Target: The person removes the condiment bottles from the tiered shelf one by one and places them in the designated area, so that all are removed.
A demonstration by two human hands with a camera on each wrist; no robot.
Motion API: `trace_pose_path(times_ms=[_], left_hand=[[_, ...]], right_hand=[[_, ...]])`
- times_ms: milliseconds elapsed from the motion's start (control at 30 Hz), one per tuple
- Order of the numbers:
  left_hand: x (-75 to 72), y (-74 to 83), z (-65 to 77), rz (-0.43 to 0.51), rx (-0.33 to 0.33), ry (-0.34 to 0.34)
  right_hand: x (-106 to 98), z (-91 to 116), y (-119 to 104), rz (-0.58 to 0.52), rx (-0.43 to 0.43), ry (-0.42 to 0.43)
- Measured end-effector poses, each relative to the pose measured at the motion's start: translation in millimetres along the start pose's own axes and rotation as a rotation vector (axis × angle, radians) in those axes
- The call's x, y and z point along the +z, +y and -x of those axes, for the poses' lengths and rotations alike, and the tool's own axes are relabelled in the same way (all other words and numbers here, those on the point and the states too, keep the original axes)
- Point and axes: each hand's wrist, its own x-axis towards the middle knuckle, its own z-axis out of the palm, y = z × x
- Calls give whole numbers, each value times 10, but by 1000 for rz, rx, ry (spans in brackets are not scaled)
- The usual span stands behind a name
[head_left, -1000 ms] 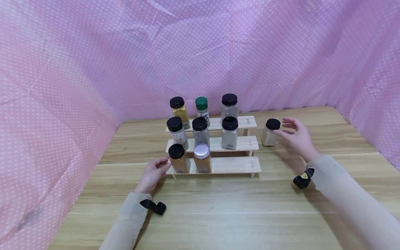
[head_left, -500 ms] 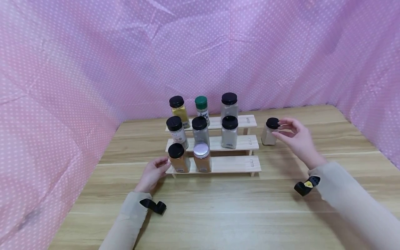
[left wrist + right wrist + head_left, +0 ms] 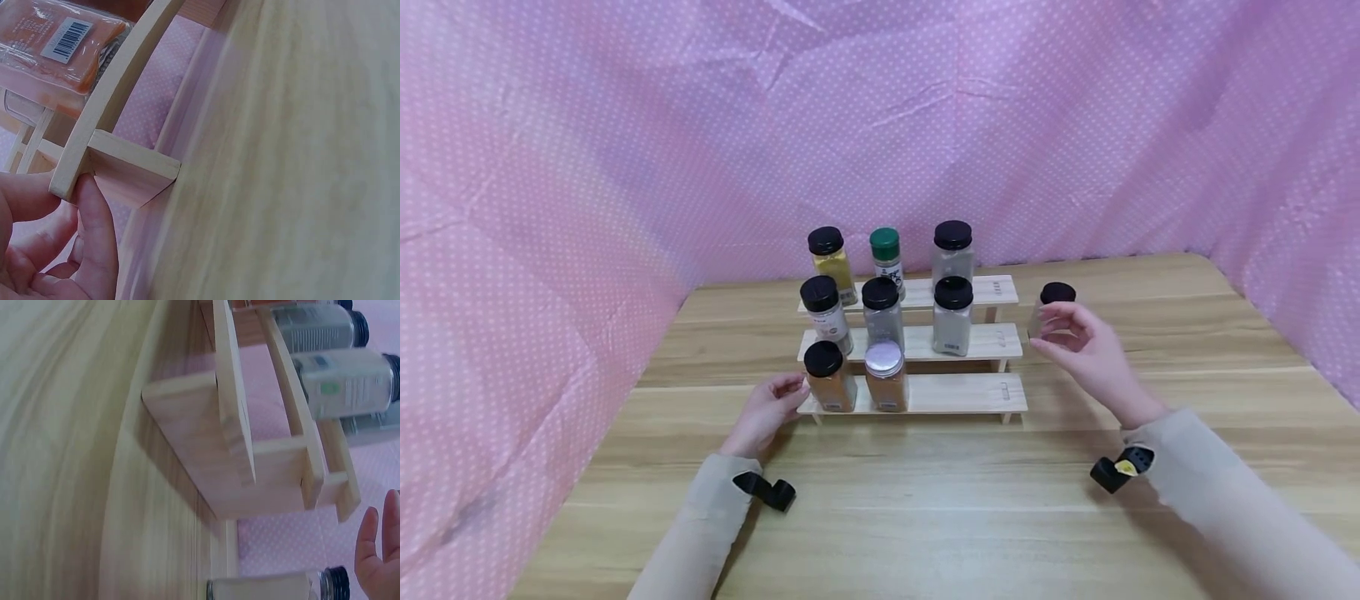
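Note:
A three-tier wooden spice rack [image 3: 958, 396] stands mid-table. My left hand [image 3: 766, 410] pinches the left end of its lowest board; the left wrist view shows thumb and finger on either side of the board end [image 3: 65, 178]. To the right of the rack, my right hand [image 3: 1088, 352] is held with fingers spread and loosely bent, nothing between them. Behind it, partly covered in the head view, a black-lidded spice jar [image 3: 1057, 292] stands on the table. In the right wrist view this jar [image 3: 269, 589] lies low in the picture, beside the right fingers [image 3: 367, 534].
Orange-brown spice jars, one black-lidded [image 3: 832, 387] and one silver-lidded [image 3: 887, 390], stand on the lowest tier. Three black-lidded jars, one whitish [image 3: 952, 329], fill the middle tier. A yellow jar [image 3: 833, 268], a green-lidded one [image 3: 886, 244] and a clear one [image 3: 953, 258] stand on top.
My right hand has come away from the black-lidded jar, moving slightly left and nearer, so it now covers part of it. The left hand keeps its hold on the rack.

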Motion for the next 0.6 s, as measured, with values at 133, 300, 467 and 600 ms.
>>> trace_pose_path(times_ms=[133, 300, 467, 600], left_hand=[[-14, 17, 10, -40, 0, -9], [-38, 36, 13, -77, -10, -24], [-40, 53, 9, -75, -17, -35], [-31, 53, 0, -64, -22, -34]], right_hand=[[98, 34, -18, 20, -34, -24], [205, 89, -39, 67, -49, -75], [280, 125, -33, 101, -10, -132], [340, 137, -22, 108, 2, -159]])
